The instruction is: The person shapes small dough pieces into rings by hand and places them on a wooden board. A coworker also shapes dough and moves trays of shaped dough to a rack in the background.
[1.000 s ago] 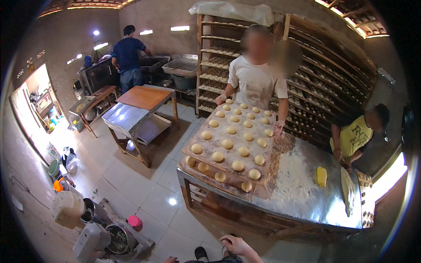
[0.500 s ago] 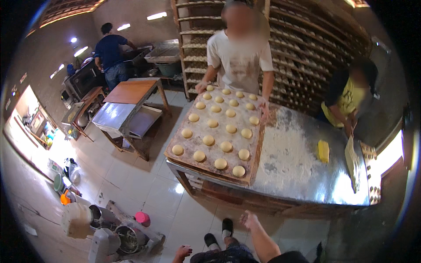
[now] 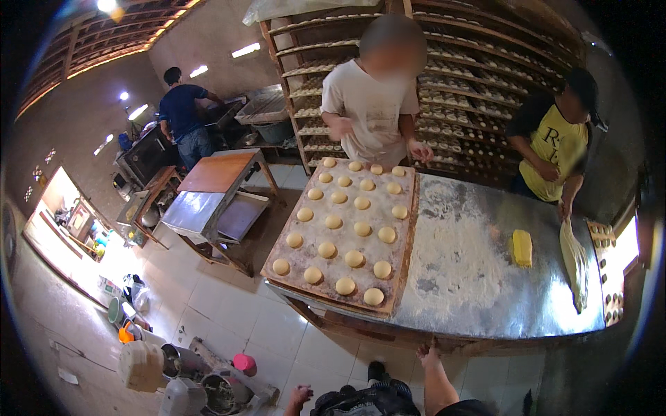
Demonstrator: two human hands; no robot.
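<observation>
My right hand [image 3: 430, 351] is open and empty, fingers apart, just below the front edge of the metal worktable [image 3: 479, 312]. Low in the view, my left hand [image 3: 300, 396] hangs beside my body, fingers loosely bent, with nothing visible in it. Ahead of me a floured wooden board [image 3: 378, 239] lies on the table's left end, bearing rows of round dough balls [image 3: 354, 258]. A yellow block [image 3: 522, 248] rests farther right. A co-worker in a pale shirt [image 3: 368, 111] stands behind the board with both hands off it.
A co-worker in yellow [image 3: 555, 145] holds a long dough strip [image 3: 573, 263] at the table's right end. Filled racks [image 3: 479, 83] stand behind. At left are a small table [image 3: 198, 201], mixers [image 3: 187, 395] and a pink container [image 3: 245, 364] on the floor. Another person [image 3: 184, 114] works at the back.
The co-worker across from me has let go of the board and raised both hands. My right hand is now closer to the table edge. The view has tilted upward.
</observation>
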